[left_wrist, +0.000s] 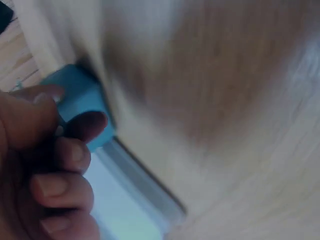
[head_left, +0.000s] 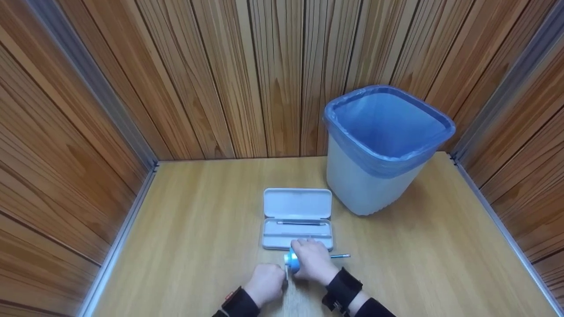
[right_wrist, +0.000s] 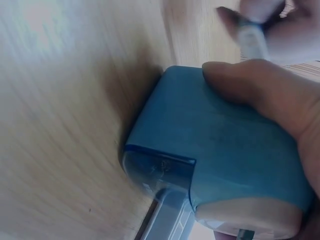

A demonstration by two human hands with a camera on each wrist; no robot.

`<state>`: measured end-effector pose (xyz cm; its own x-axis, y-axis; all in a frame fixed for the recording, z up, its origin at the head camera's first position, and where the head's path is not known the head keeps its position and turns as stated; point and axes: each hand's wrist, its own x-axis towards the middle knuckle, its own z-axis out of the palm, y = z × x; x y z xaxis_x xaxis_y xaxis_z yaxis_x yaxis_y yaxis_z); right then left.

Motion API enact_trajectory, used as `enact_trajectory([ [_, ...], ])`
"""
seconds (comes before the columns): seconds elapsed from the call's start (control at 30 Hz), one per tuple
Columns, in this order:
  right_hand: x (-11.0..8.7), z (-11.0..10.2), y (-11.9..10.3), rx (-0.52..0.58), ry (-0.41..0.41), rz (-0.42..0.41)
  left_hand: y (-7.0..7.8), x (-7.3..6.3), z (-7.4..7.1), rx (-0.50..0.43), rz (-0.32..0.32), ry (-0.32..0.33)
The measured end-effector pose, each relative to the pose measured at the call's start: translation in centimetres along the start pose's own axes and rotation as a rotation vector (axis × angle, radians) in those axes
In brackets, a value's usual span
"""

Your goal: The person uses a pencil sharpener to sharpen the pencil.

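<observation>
My right hand [head_left: 313, 260] grips a blue crank pencil sharpener [right_wrist: 215, 135] from above, its thumb along the body, pressing it against the table. A pencil [head_left: 340, 256] sticks out of the sharpener on the right side. My left hand [head_left: 266, 281] is curled round the crank handle [right_wrist: 251, 41] on the sharpener's left side; the left wrist view is blurred there. Just behind the sharpener lies an open grey-white pencil case [head_left: 297, 203], with one dark pencil [head_left: 301, 223] inside its back compartment.
A whitish bin [head_left: 368, 187] lined with a blue bag [head_left: 387, 169] stands at the back right, near the pencil case. Wood-panelled walls [head_left: 282, 79] enclose the tabletop [head_left: 198, 220] at the back and both sides, with metal strips along the edges.
</observation>
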<state>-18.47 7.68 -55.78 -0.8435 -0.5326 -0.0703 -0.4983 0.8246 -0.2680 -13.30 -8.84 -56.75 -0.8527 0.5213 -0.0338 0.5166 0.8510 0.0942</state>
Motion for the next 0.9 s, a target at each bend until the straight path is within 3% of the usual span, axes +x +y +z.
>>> enact_trajectory([
  [0.17, 0.2, -0.1, 0.0, -0.014, -0.002, -0.016, -1.1, 1.8, 0.9, -0.081, -0.093, -0.072],
  [0.27, 0.2, -0.1, 0.0, -0.02, 0.003, -0.024, -1.8, 2.8, 1.3, -0.06, -0.12, -0.06],
  [0.4, 0.2, 0.0, -0.1, -0.021, 0.002, -0.027, -2.7, 4.0, 1.3, 0.024, -0.146, 0.013],
  [0.53, 0.0, 0.1, -0.2, -0.048, 0.043, -0.05, -3.2, 4.8, 0.3, 0.098, -0.153, 0.098],
  [0.63, -0.1, 0.1, -0.2, -0.061, 0.057, -0.054, -3.3, 5.1, -0.9, 0.104, -0.155, 0.116],
  [0.8, 0.0, -0.1, -0.1, -0.024, -0.006, -0.014, -2.9, 4.8, -3.1, 0.076, -0.167, 0.094],
  [0.9, 0.0, -0.2, 0.0, -0.005, -0.031, 0.011, -2.5, 4.2, -3.9, 0.091, -0.125, 0.145],
])
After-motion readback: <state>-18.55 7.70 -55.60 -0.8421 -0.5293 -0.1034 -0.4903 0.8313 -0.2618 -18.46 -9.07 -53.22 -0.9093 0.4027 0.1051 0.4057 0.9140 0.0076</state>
